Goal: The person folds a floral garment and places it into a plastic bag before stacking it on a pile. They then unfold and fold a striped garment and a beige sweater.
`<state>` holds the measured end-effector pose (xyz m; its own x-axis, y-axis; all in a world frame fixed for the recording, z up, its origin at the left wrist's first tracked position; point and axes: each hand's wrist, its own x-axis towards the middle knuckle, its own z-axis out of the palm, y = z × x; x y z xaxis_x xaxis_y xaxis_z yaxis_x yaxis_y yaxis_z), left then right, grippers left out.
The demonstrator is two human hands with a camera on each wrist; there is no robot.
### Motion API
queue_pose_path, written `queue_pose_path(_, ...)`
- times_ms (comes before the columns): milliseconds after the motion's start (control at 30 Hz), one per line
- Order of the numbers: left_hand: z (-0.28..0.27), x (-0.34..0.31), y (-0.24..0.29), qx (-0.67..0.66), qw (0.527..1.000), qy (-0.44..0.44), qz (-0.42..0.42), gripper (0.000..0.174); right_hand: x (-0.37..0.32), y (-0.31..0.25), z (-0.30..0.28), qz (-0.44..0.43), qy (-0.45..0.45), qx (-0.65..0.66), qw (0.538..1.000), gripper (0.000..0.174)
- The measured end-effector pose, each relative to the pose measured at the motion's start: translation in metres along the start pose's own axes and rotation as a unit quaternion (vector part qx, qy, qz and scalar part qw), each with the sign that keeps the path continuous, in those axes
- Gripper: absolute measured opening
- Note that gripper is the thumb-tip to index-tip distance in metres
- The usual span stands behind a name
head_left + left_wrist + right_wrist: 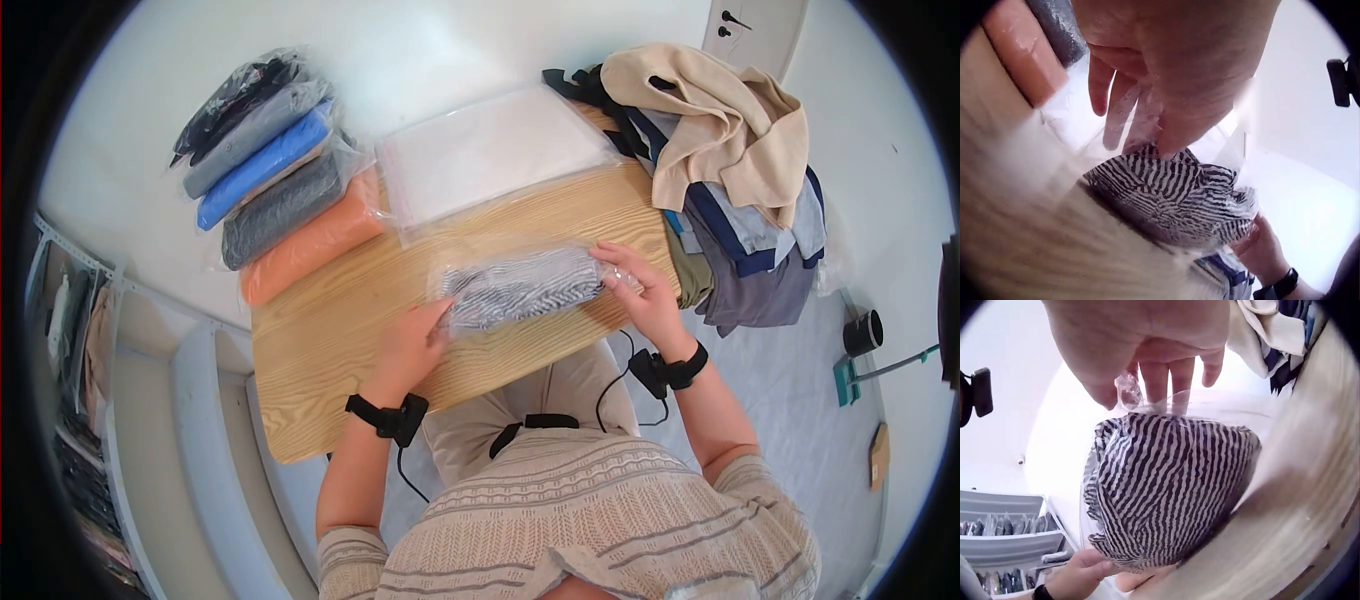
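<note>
A rolled black-and-white striped garment (525, 288) in a clear plastic bag lies near the table's front edge. The left hand (410, 345) pinches the bag's left end; in the left wrist view its thumb and fingers (1166, 81) hold crumpled film beside the striped cloth (1169, 197). At the right end, the right hand (648, 300) pinches gathered film between thumb and fingers, also seen in the right wrist view above the stripes (1172, 481).
Bagged folded clothes, with an orange one (315, 240) in front, are stacked at the table's left. Flat clear bags (500, 155) lie at the back. Loose clothes, a beige one (710, 130) on top, are heaped at the right. Shelves (200, 430) stand at the left.
</note>
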<state>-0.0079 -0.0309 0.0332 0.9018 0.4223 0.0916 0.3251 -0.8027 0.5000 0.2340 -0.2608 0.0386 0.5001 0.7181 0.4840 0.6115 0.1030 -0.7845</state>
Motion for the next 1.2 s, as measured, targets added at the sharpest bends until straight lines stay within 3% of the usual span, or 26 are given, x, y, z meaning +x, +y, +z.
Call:
queue_pose_path(33,-0.001,0.001,-0.006,0.000,1.000,0.000,0.001,0.042,0.003,0.002,-0.002,0.049,0.000,0.043,0.998,0.014)
queue_pose_path(100,-0.006,0.005,-0.011,-0.101,0.977,0.174,0.073,0.025,0.008,0.003,-0.008,0.097,0.001,0.087,0.991,0.016)
queue_pose_path(167,-0.022,0.002,0.003,-0.168,0.965,0.196,0.034,0.022,0.015,0.000,-0.015,0.192,-0.009,0.152,0.969,0.029)
queue_pose_path(200,-0.029,0.002,0.012,-0.235,0.947,0.217,-0.005,0.020,0.016,0.009,-0.016,0.192,-0.009,0.152,0.970,0.029)
queue_pose_path(233,-0.028,0.005,0.013,-0.235,0.947,0.218,-0.006,0.020,0.016,0.025,-0.014,0.164,-0.028,0.206,0.964,0.043)
queue_pose_path(300,-0.027,0.010,0.013,-0.344,0.902,0.259,-0.027,0.024,0.016,0.038,-0.006,0.135,-0.048,0.260,0.955,0.060)
queue_pose_path(367,-0.019,0.012,0.008,-0.369,0.891,0.263,-0.039,0.023,0.016,0.038,0.007,0.160,-0.161,0.321,0.920,0.089)
queue_pose_path(400,-0.015,0.014,0.005,-0.393,0.879,0.265,-0.051,0.023,0.014,0.025,0.010,0.215,-0.201,0.384,0.875,0.102)
queue_pose_path(500,-0.007,0.016,0.000,-0.424,0.860,0.280,-0.059,0.019,0.007,0.031,0.019,0.186,-0.217,0.431,0.856,0.104)
queue_pose_path(567,-0.006,0.015,-0.003,-0.420,0.860,0.283,-0.062,0.019,0.008,0.028,0.024,0.145,-0.225,0.394,0.879,0.099)
queue_pose_path(633,-0.007,0.013,-0.001,-0.419,0.860,0.285,-0.064,0.020,0.011,0.015,0.026,0.125,-0.236,0.279,0.922,0.082)
queue_pose_path(767,-0.021,0.005,0.015,-0.317,0.882,0.346,-0.048,0.020,0.014,0.002,0.017,0.173,-0.180,0.137,0.959,0.063)
queue_pose_path(833,-0.029,-0.002,0.021,-0.270,0.887,0.372,-0.047,0.020,0.016,-0.012,0.009,0.021,-0.114,-0.017,0.993,0.047)
queue_pose_path(867,-0.034,-0.006,0.023,-0.232,0.883,0.406,-0.025,0.020,0.015,-0.013,0.008,0.021,-0.115,-0.017,0.993,0.047)
queue_pose_path(900,-0.039,-0.010,0.027,-0.194,0.877,0.440,-0.004,0.019,0.013,-0.014,0.008,0.005,-0.059,0.082,0.995,0.041)
queue_pose_path(967,-0.054,-0.014,0.043,-0.176,0.881,0.439,-0.013,0.021,0.012,-0.018,0.006,-0.008,-0.005,0.180,0.984,0.035)
queue_pose_path(1033,-0.058,-0.009,0.045,-0.159,0.884,0.439,-0.021,0.022,0.018,-0.023,0.003,0.125,-0.021,0.250,0.960,0.024)
queue_pose_path(1067,-0.058,-0.002,0.040,-0.169,0.899,0.402,-0.051,0.023,0.024,-0.021,0.007,0.126,-0.022,0.250,0.960,0.024)
queue_pose_path(1133,-0.044,0.009,0.012,-0.178,0.910,0.364,-0.083,0.024,0.034,-0.007,0.021,0.229,-0.066,0.211,0.948,0.029)
queue_pose_path(1167,-0.023,0.015,-0.023,-0.202,0.926,0.299,-0.111,0.030,0.032,0.006,0.026,0.229,-0.068,0.210,0.948,0.029)
queue_pose_path(1200,-0.008,0.018,-0.045,-0.225,0.936,0.233,-0.138,0.036,0.029,0.026,0.032,0.291,-0.080,0.195,0.933,0.032)
